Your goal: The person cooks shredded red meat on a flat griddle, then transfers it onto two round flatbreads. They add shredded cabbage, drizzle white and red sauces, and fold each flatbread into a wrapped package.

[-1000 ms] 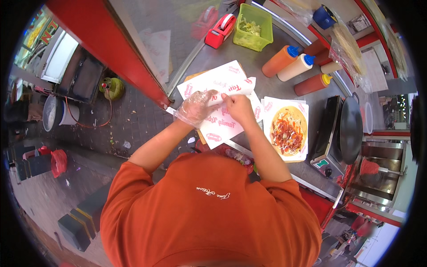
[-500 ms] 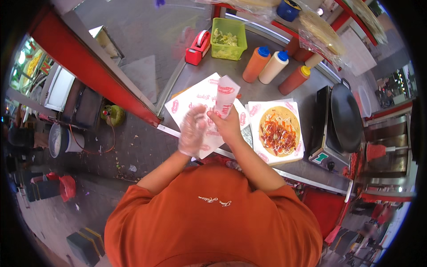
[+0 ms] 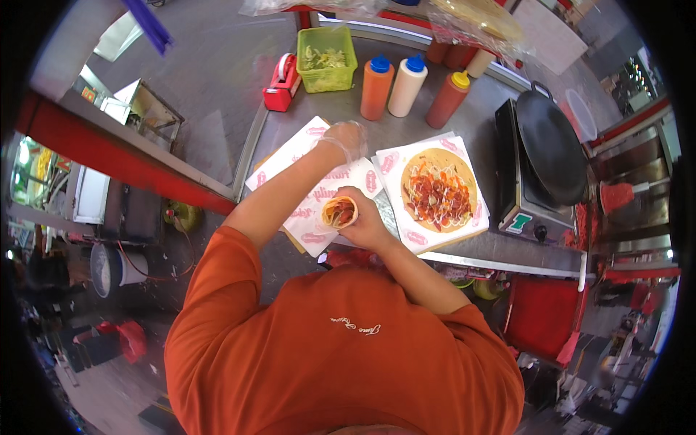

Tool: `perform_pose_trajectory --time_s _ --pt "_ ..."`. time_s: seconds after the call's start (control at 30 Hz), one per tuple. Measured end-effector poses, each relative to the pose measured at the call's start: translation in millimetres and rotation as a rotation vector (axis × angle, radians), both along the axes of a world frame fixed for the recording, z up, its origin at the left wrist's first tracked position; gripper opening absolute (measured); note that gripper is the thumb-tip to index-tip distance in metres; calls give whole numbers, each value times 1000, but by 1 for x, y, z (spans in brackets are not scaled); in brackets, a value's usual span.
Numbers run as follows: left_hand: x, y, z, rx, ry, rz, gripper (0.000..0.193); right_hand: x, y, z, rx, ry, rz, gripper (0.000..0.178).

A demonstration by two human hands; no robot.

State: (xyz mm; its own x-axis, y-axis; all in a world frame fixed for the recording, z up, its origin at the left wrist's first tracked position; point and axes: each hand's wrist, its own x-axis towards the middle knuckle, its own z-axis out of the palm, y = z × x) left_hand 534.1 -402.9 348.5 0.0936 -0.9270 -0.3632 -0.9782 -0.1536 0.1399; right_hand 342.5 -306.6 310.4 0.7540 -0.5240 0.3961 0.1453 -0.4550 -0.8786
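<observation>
Gripping a rolled wrap (image 3: 339, 213) upright, right hand (image 3: 367, 225) closed round it, red filling showing, gloved left hand (image 3: 346, 139) open.

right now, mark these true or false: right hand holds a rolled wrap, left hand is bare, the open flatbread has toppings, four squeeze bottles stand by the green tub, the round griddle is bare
1. The right hand holds a rolled wrap. True.
2. The left hand is bare. False: it wears a clear glove.
3. The open flatbread has toppings. True.
4. Four squeeze bottles stand by the green tub. False: three stand there.
5. The round griddle is bare. True.
</observation>
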Motion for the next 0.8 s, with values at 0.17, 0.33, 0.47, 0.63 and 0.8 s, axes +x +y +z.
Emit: perform_pose_trajectory --time_s 0.17,0.33,0.47,0.63,0.8 --pt "58 -15 -49 -274 -269 -504 29 -3 4 1 92 -18 31 52" --pt "36 55 54 -274 1178 487 26 -9 -11 -5 143 -8 -11 51" --pt "4 149 137 -418 1399 235 25 -3 -19 3 137 1 27 51" --pt "-3 203 164 -631 861 -25 44 13 -22 8 199 9 96 50" --pt "11 210 87 -1008 1778 210 93 40 -27 15 330 -17 185 45"
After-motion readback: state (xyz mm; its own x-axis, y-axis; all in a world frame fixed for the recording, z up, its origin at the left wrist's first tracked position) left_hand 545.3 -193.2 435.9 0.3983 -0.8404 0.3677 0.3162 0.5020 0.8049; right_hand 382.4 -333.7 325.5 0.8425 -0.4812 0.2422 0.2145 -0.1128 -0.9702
